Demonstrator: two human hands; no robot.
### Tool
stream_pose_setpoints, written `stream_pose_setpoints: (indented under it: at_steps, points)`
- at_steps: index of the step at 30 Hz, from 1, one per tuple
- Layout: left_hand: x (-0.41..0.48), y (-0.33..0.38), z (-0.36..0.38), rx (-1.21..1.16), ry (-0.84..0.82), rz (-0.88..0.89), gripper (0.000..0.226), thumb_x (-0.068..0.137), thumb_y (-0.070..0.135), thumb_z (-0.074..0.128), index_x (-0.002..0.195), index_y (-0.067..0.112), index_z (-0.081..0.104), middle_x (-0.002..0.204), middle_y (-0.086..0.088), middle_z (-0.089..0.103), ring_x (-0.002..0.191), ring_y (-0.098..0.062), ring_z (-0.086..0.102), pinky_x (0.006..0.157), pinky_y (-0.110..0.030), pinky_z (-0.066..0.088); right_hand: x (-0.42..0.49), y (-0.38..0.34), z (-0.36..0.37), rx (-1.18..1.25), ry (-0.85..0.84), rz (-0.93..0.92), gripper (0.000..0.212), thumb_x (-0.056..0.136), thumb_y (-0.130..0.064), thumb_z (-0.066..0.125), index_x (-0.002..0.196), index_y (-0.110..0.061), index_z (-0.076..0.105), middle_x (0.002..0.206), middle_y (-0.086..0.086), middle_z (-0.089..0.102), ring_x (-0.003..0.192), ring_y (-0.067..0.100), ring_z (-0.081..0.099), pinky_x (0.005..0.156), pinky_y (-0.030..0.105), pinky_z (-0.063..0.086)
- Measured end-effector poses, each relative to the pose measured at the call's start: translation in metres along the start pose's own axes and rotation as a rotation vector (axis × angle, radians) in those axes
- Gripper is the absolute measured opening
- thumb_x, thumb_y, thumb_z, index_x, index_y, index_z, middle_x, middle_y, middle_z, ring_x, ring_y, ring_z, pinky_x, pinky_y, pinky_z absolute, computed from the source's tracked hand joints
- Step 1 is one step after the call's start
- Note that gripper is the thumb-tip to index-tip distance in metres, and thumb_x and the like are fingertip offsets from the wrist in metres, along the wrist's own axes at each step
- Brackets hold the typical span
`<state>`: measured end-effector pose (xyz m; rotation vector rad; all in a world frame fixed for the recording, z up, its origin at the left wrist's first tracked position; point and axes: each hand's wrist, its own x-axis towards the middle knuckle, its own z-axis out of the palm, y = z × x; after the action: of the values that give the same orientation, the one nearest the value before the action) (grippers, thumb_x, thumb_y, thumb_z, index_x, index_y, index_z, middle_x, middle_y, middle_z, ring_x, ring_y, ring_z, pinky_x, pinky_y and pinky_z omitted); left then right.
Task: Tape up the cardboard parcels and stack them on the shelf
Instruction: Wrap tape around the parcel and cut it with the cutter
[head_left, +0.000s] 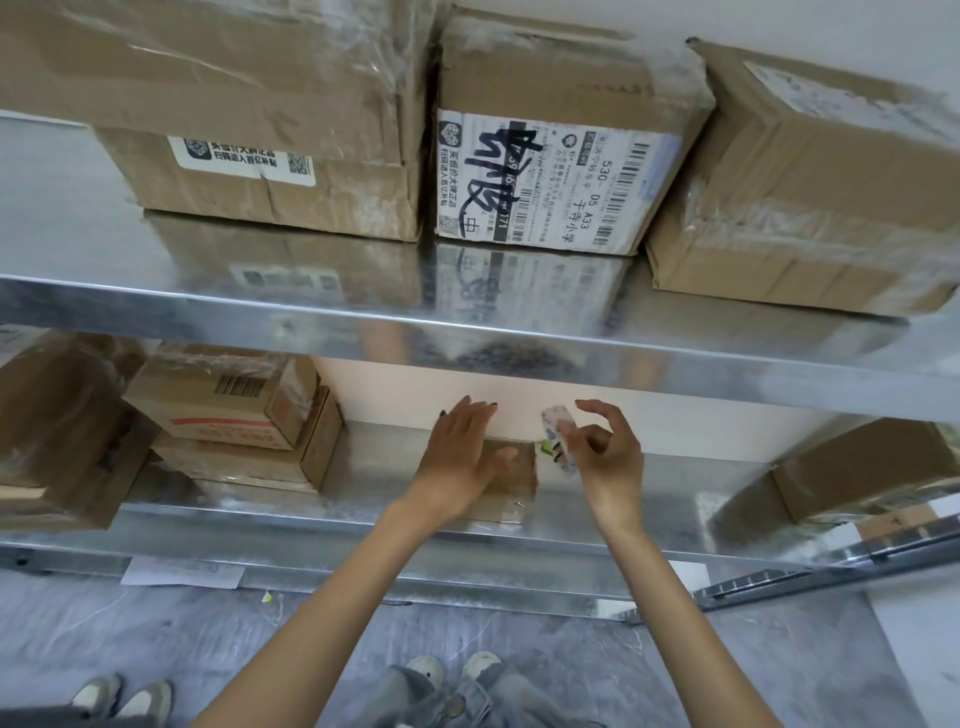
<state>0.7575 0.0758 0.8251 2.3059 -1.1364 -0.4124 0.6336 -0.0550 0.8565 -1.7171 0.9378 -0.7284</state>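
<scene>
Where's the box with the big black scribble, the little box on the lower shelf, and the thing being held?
scribbled box (571, 176): head view, on its white label.
little box (519, 483): head view, on its bare right part.
held thing (551, 420): head view, on its patterned upper end.

A shiny metal shelf (218, 306) spans the frame in two tiers, its surfaces mirror-bright under even light. Behind it, at upper right and centre, is a plain white wall (841, 21). A grey marbled floor (130, 629) fills the bottom, a white paper sheet (182, 571) at lower left.
</scene>
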Motion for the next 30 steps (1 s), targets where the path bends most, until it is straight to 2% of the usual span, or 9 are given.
stream_pose_setpoints:
  at_steps: [3, 5, 9, 12, 15, 17, 21, 25, 30]
  points:
    - [0.008, -0.015, 0.013, 0.216, -0.134, -0.071, 0.061, 0.097, 0.054, 0.038, 0.147, 0.018, 0.029, 0.151, -0.002, 0.034, 0.142, -0.024, 0.023, 0.116, -0.040, 0.019, 0.003, 0.029, -0.002, -0.107, -0.012, -0.048, 0.029, 0.086, -0.010, 0.065, 0.114, -0.018, 0.057, 0.085, 0.001, 0.068, 0.065, 0.002, 0.058, 0.060, 0.006, 0.040]
    - [0.006, -0.022, 0.024, 0.324, -0.153, -0.042, 0.058, 0.097, 0.054, 0.037, 0.142, 0.018, 0.034, 0.143, -0.001, 0.040, 0.131, -0.023, 0.032, 0.106, -0.037, 0.028, 0.001, 0.057, -0.003, -0.245, -0.112, -0.073, 0.029, 0.089, -0.009, 0.062, 0.117, -0.016, 0.058, 0.099, -0.001, 0.068, 0.076, 0.009, 0.062, 0.064, 0.005, 0.039]
    - [0.004, -0.027, 0.032, 0.432, -0.063, 0.011, 0.059, 0.096, 0.054, 0.021, 0.137, 0.017, 0.038, 0.135, -0.003, 0.045, 0.121, -0.025, 0.040, 0.098, -0.037, 0.032, -0.006, 0.108, -0.008, -0.547, -0.354, -0.157, 0.025, 0.088, -0.004, 0.061, 0.112, -0.009, 0.062, 0.113, 0.009, 0.066, 0.100, 0.028, 0.063, 0.078, 0.026, 0.045]
    - [0.002, -0.026, 0.034, 0.437, -0.039, 0.027, 0.074, 0.087, 0.053, 0.003, 0.133, 0.014, 0.045, 0.128, -0.006, 0.051, 0.114, -0.028, 0.046, 0.093, -0.040, 0.037, -0.006, 0.119, -0.013, -0.628, -0.425, -0.222, 0.027, 0.082, -0.006, 0.069, 0.107, -0.010, 0.061, 0.116, 0.008, 0.058, 0.104, 0.030, 0.060, 0.079, 0.029, 0.049]
    - [0.002, -0.029, 0.039, 0.430, 0.019, 0.027, 0.059, 0.091, 0.047, 0.019, 0.121, 0.012, 0.055, 0.113, -0.007, 0.059, 0.101, -0.029, 0.054, 0.081, -0.042, 0.045, -0.011, 0.108, -0.014, -0.674, -0.307, -0.351, 0.048, 0.083, -0.023, 0.071, 0.126, -0.012, 0.052, 0.137, 0.008, 0.044, 0.125, 0.023, 0.044, 0.097, 0.028, 0.042]
    - [0.002, -0.030, 0.041, 0.433, 0.043, 0.022, 0.049, 0.091, 0.044, 0.029, 0.114, 0.011, 0.058, 0.105, -0.007, 0.061, 0.093, -0.029, 0.058, 0.075, -0.041, 0.048, -0.019, 0.094, -0.006, -0.739, -0.306, -0.485, 0.062, 0.082, -0.033, 0.071, 0.136, -0.015, 0.044, 0.144, 0.010, 0.039, 0.133, 0.025, 0.036, 0.102, 0.031, 0.037]
    - [0.002, -0.031, 0.041, 0.424, 0.041, 0.022, 0.047, 0.090, 0.042, 0.033, 0.112, 0.011, 0.059, 0.104, -0.007, 0.062, 0.092, -0.028, 0.058, 0.074, -0.041, 0.048, -0.017, 0.080, 0.014, -0.832, -0.399, -0.612, 0.068, 0.080, -0.042, 0.062, 0.137, -0.008, 0.045, 0.145, 0.013, 0.042, 0.135, 0.030, 0.038, 0.105, 0.040, 0.035]
    - [0.003, -0.029, 0.041, 0.430, 0.010, 0.013, 0.054, 0.091, 0.044, 0.025, 0.116, 0.010, 0.058, 0.109, -0.010, 0.060, 0.097, -0.030, 0.056, 0.078, -0.043, 0.045, -0.009, 0.080, 0.018, -0.886, -0.453, -0.642, 0.065, 0.073, -0.033, 0.076, 0.126, -0.003, 0.056, 0.137, 0.015, 0.051, 0.128, 0.033, 0.048, 0.096, 0.044, 0.049]
    - [0.004, -0.031, 0.043, 0.427, 0.019, 0.020, 0.060, 0.091, 0.046, 0.019, 0.120, 0.009, 0.056, 0.113, -0.010, 0.058, 0.101, -0.030, 0.054, 0.081, -0.043, 0.044, -0.012, 0.071, 0.021, -1.039, -0.398, -0.738, 0.072, 0.058, -0.030, 0.089, 0.117, -0.001, 0.062, 0.127, 0.017, 0.059, 0.119, 0.035, 0.056, 0.094, 0.045, 0.048]
